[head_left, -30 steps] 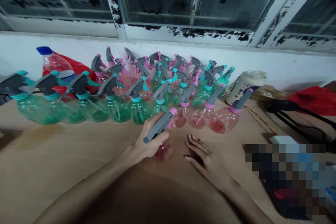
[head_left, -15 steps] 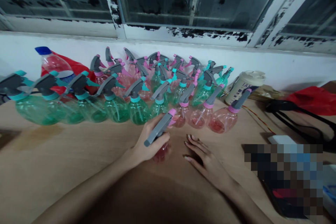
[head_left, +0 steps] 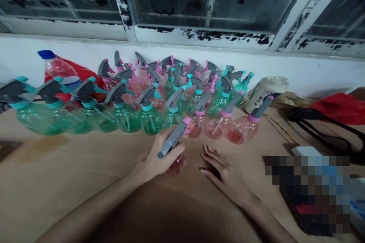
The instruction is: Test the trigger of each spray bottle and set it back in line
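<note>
My left hand (head_left: 159, 155) is wrapped round a pink spray bottle (head_left: 176, 163) with a grey and pink trigger head, standing on the wooden table (head_left: 71, 174) in front of me. My right hand (head_left: 221, 169) lies flat on the table just right of that bottle, fingers stretched out and apart, holding nothing. Behind them stand rows of several green spray bottles (head_left: 125, 115) and pink spray bottles (head_left: 242, 129) with grey trigger heads.
A white wall and a window with peeling frames run along the back. A plastic drink bottle with a blue cap (head_left: 58, 68) lies on red cloth at left. A white tub (head_left: 265, 93), black straps (head_left: 322, 121) and red cloth (head_left: 339, 108) sit at right.
</note>
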`<state>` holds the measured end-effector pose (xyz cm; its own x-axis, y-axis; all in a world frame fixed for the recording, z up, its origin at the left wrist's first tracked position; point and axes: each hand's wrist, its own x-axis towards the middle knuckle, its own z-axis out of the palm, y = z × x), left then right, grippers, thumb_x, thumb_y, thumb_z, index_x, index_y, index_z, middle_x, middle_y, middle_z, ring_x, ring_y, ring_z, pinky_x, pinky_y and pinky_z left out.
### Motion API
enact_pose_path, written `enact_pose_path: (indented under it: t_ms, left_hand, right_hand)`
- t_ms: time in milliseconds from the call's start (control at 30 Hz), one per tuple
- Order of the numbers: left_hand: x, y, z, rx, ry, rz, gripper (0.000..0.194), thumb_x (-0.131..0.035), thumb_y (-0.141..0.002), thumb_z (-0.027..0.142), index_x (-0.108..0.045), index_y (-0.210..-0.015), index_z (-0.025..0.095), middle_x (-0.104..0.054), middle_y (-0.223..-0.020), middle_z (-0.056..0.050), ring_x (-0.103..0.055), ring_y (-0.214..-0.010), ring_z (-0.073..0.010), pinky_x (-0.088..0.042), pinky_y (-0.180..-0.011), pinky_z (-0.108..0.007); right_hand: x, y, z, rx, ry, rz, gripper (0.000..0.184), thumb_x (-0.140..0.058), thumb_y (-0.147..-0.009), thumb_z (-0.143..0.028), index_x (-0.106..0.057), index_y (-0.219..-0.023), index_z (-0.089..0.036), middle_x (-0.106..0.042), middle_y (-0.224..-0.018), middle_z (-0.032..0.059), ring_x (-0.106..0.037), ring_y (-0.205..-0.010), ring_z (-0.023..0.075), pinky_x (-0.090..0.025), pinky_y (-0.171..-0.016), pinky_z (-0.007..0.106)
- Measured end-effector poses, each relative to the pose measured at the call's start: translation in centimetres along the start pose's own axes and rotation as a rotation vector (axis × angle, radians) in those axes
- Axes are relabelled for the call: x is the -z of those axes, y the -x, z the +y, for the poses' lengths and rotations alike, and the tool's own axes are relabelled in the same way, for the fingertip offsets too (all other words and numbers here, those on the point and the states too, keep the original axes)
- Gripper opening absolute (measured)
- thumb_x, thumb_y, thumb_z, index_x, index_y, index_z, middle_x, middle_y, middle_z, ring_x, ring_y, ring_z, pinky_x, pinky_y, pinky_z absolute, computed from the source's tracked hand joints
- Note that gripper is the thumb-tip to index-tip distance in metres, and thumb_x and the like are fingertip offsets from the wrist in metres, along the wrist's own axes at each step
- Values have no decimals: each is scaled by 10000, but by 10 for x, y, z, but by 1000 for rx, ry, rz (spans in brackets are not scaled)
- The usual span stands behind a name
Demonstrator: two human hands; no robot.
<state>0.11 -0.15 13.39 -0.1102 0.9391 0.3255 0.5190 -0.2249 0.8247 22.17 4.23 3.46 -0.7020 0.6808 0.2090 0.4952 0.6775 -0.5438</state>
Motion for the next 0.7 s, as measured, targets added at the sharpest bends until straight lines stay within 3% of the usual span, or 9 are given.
enact_pose_path:
  t_ms: [400, 700]
  left_hand:
    - [1, -2, -3, -31, 46, -46, 143, -487, -715, 182, -569, -831, 177, -522, -691, 5, -505, -640, -153, -463, -724, -335]
    - [8, -4, -2, -69, 16, -137, 127, -476, -706, 185, -586, -770, 179, -515, -616, 25, -464, -529, -119, -381, -496, -244]
  right_hand:
    - [2, -1, -2, -4, 11, -24, 431, -485, -881, -330, -467, -1291, -197, -399, -1410, 82, -336, -1303, 223, -284, -1078, 474]
    - [-1, 0, 1, 13, 9, 8, 429, -495, -873, -333, -480, -1282, -206, -416, -1399, 79, -355, -1292, 230, -300, -1069, 476]
